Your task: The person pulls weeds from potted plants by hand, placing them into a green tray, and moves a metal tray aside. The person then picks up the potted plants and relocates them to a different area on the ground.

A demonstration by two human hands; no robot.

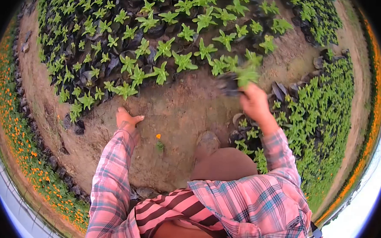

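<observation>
Green seedlings [185, 62] crowd beyond bare soil [174, 105], an orange flower [158, 136] nearer. The right hand [255, 103] grips a blurred, black-bagged plant [246, 74] near their edge; the left hand [128, 118] reaches forward, thumb spread wide.

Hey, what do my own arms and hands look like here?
Both hands are bare, with no gloves: left hand and right hand, the latter slightly blurred. Your left sleeve and right sleeve are long, pink plaid, crossed with bluish and pale lines. Any rings or fine markings are too small to tell.
</observation>
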